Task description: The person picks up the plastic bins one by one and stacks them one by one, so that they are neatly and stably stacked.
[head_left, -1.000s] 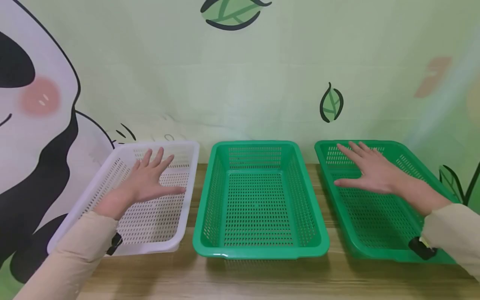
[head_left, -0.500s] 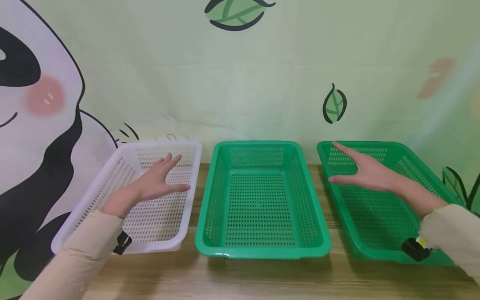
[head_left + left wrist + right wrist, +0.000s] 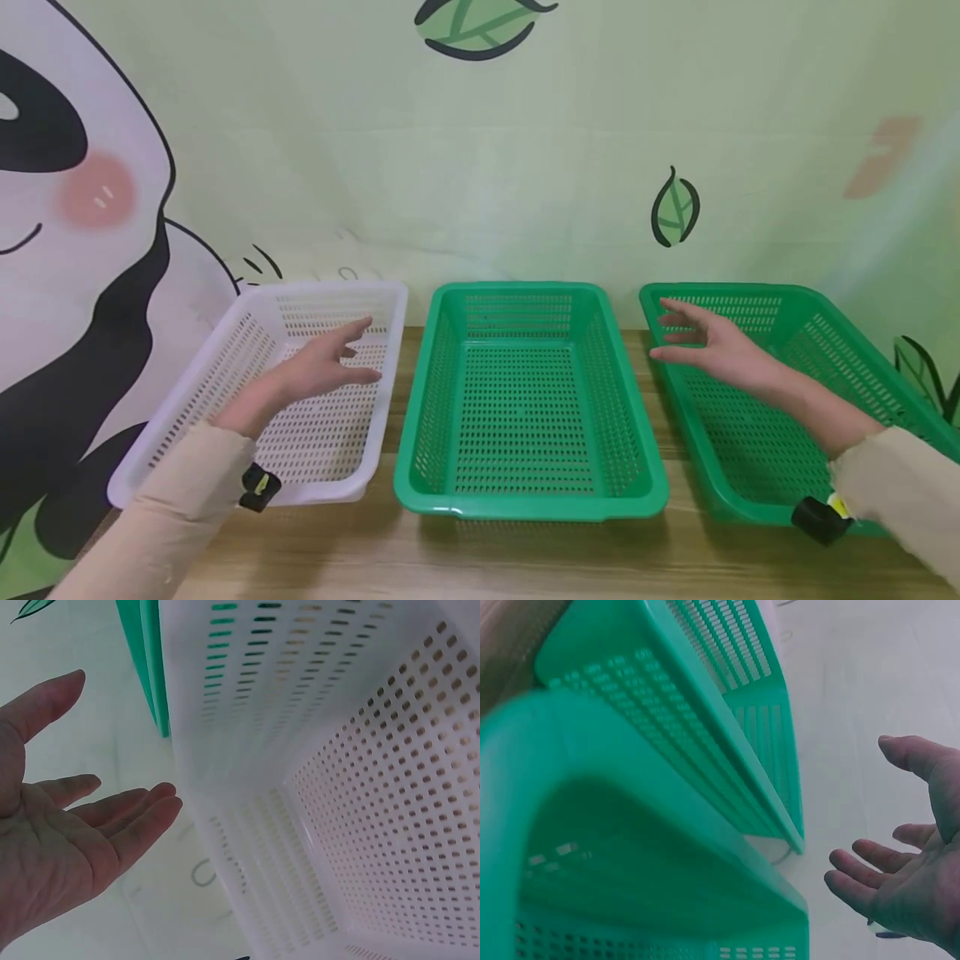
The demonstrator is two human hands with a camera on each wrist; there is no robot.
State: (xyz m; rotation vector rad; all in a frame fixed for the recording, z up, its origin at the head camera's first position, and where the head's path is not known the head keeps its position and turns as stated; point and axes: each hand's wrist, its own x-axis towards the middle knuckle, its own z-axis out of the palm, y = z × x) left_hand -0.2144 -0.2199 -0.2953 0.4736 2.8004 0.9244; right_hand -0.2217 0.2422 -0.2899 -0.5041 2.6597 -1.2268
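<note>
My left hand [image 3: 318, 367] hovers over the white basket [image 3: 315, 493] on the left, thumb spread from loosely bent fingers, with nothing held. In the left wrist view that hand [image 3: 60, 840] appears beside the white basket's wall [image 3: 225, 765], palm visible. Over the left part of the right green basket [image 3: 701, 442], my right hand [image 3: 712, 346] has its thumb apart from slightly bent fingers and also holds nothing. The right wrist view has this hand [image 3: 915, 877] off to the side of the green rims. Between the hands stands the middle green basket [image 3: 528, 507]. All three baskets look empty inside.
The baskets stand in a row on a wooden table [image 3: 450, 562]. Behind them hangs a pale green backdrop [image 3: 525, 167] with a printed panda [image 3: 82, 275] and leaves. A small black device [image 3: 821, 521] sits at the right wrist, another black device [image 3: 260, 487] at the left.
Both hands have gone from widely spread fingers to relaxed, slightly bent ones, turning somewhat thumb-up. The view has shifted slightly, so the baskets sit a little further right. The baskets themselves stay put.
</note>
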